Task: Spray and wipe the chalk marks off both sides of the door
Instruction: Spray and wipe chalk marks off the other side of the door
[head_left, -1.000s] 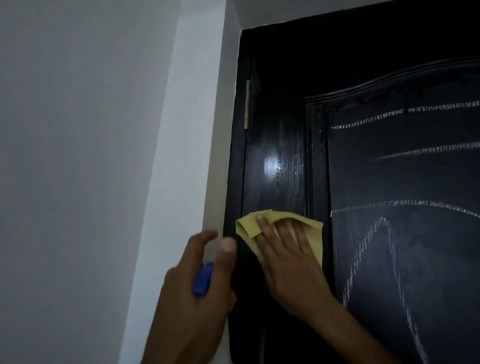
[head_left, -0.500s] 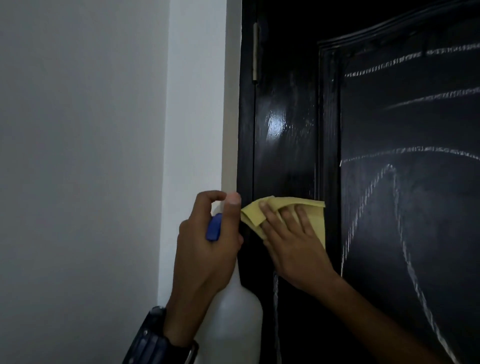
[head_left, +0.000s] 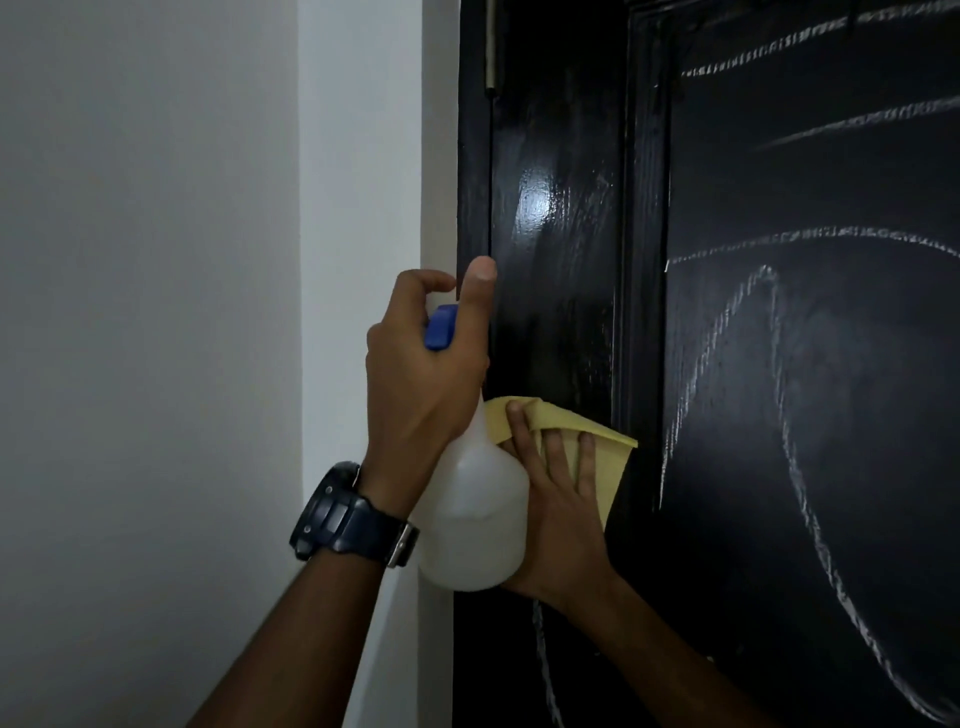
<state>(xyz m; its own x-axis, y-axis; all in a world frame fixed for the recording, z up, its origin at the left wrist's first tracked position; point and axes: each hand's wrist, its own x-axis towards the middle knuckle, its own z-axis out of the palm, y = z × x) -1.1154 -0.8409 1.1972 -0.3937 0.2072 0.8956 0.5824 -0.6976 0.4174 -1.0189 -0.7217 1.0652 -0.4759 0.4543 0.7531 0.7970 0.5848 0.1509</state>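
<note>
Where the black door (head_left: 561, 260) meets the white wall (head_left: 358, 208), its glossy stile shows a bright reflection, while white chalk marks (head_left: 779, 415), streaks and a long curve, cross the recessed panel to the right. Left hand (head_left: 421, 374): grip curled round the neck of a translucent white spray bottle (head_left: 472, 519) with a blue trigger head, thumb raised. Right hand (head_left: 561, 499): fingers straight, pressing a folded yellow cloth (head_left: 602, 457) flat against the stile. A dark wristwatch (head_left: 343, 514) sits on the left wrist.

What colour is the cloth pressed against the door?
Yellow. The cloth shows in the head view, under the right hand.
</note>
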